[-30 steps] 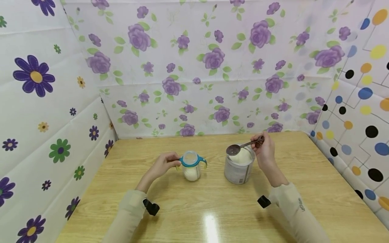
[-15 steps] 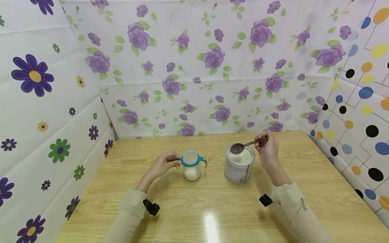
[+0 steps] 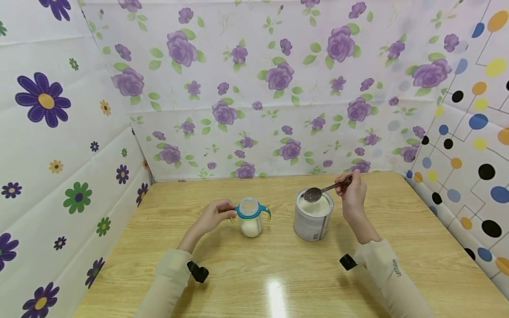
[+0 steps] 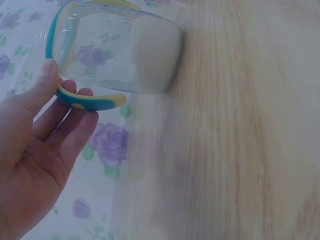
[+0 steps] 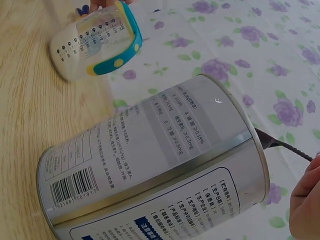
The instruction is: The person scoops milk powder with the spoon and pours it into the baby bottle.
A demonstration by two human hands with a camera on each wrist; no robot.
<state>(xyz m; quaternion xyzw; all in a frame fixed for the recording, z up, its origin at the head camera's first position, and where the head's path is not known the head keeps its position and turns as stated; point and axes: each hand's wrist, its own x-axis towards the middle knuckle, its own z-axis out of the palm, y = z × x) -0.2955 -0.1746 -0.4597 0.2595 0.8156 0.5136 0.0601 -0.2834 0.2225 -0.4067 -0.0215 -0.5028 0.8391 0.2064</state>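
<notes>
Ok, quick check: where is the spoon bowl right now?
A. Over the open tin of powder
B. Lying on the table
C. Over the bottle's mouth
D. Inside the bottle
A. In the head view the right hand holds the spoon with its bowl above the open tin, while the left hand holds the bottle by its handle.

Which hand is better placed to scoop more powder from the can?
Probably the right hand: it pinches the spoon, whose bowl hangs over the open can. The left hand holds the bottle by its handle.
</notes>
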